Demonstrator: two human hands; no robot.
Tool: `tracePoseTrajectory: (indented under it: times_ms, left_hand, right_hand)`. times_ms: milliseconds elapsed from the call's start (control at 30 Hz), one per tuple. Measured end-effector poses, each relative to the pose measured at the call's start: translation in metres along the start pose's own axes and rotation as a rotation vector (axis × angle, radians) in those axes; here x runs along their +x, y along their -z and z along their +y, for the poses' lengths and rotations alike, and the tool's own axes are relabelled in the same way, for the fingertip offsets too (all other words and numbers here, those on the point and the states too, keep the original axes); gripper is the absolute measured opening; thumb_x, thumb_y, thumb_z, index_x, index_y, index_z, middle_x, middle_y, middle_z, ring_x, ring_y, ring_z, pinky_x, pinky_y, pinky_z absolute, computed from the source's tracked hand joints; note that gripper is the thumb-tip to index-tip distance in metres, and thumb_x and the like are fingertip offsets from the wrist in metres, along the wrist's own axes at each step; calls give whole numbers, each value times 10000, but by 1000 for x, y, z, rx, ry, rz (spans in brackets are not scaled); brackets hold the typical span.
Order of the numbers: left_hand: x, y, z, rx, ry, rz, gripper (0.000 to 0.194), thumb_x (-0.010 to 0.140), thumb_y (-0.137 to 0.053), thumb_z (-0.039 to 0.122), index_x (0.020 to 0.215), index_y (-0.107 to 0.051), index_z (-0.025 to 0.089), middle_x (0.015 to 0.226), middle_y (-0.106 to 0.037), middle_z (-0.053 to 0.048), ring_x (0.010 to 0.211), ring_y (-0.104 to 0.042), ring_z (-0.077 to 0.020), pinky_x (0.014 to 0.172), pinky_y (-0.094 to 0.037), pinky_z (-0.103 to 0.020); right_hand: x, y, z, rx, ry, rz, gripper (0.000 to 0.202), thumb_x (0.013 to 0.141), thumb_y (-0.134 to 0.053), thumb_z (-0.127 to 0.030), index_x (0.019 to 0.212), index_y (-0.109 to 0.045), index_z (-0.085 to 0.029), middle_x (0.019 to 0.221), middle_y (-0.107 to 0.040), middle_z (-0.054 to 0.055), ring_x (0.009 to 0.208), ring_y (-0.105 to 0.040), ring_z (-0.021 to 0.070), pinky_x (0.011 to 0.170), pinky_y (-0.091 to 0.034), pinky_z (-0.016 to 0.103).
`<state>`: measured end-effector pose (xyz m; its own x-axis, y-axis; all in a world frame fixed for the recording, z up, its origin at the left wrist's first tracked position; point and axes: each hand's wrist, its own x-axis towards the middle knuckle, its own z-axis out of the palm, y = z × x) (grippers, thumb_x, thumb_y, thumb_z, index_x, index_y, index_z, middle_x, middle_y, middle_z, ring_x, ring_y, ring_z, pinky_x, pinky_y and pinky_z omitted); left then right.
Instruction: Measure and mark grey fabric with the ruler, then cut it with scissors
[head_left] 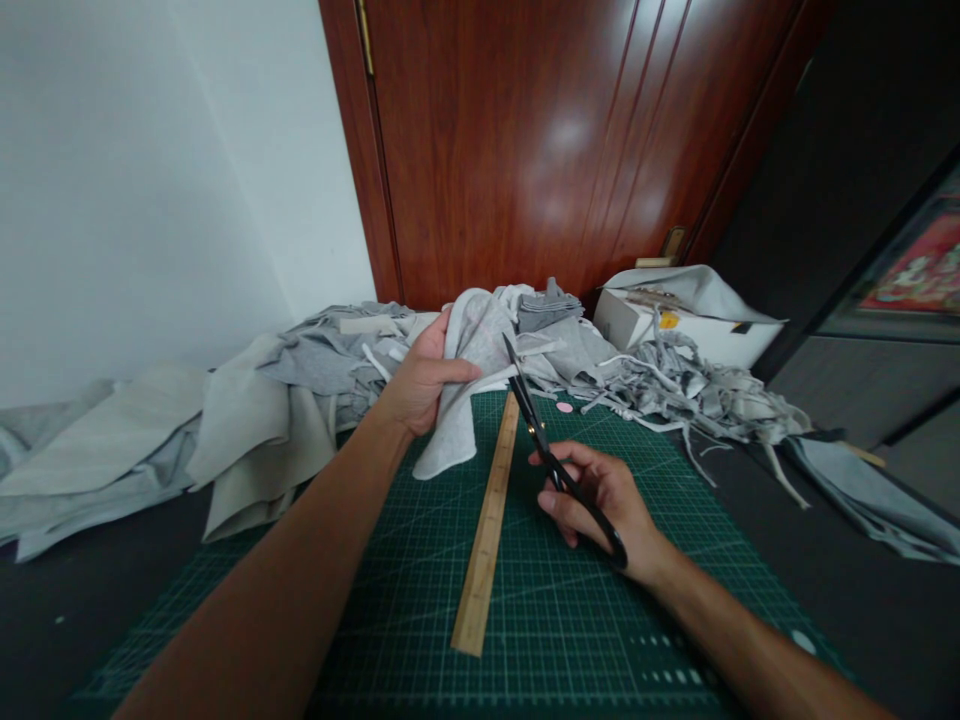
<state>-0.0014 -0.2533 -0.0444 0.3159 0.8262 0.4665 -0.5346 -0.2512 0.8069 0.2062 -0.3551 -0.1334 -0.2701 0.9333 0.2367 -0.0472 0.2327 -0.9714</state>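
My left hand pinches a piece of light grey fabric between thumb and fingers, holding it up over the green cutting mat. A lower corner of the fabric hangs down. In my right hand is a pair of black scissors, its blades pointing up and away from me. The blades are slightly apart, close to the right edge of the fabric, where a narrow strip sticks out. I cannot tell whether they touch it. Below the hands a wooden ruler lies lengthwise on the mat.
Grey fabric pieces are heaped along the left and back. Thin fabric scraps are piled at the right, before a white box. More folded cloth lies far right. A wooden door stands behind; a small pink disc rests on the mat.
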Motion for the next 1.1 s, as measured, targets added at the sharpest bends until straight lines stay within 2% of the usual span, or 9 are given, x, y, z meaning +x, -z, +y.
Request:
tracePoseTrajectory:
  times_ms: [233,367,700,1100]
  left_hand:
    - [-3,4,2,5,55,-114,886,555,-775,-19,1396,-586,184,1248,-741,-121,1121,-736,-360,881,-641,-391]
    - [-3,7,2,20,74,-150,880,577,-773,-12,1413,-583,185,1269,-738,-125,1125,-737,-364,848,-655,-377]
    - [-3,7,3,22,89,-152,872,572,-766,-16,1405,-599,181,1268,-742,-127,1099,-748,-356,792,-663,-350]
    - [-3,11,2,24,103,-164,921,575,-779,-8,1454,-576,175,1296,-734,-139,1103,-750,-360,811,-663,-356]
  right_hand:
    - [0,2,0,12,13,-10,432,772,-870,-355,1086,-643,-164,618,-569,-86,392,-443,46,357,-380,165]
    - [0,3,1,25,11,-30,436,765,-878,-327,1097,-647,-167,633,-583,-81,397,-451,41,366,-386,157]
    - [0,3,0,3,2,-34,434,774,-868,-341,1097,-640,-161,631,-575,-83,395,-446,42,362,-388,160]
    - [0,5,4,-9,-8,-42,426,778,-864,-332,1101,-640,-167,638,-570,-85,396,-439,41,361,-384,161]
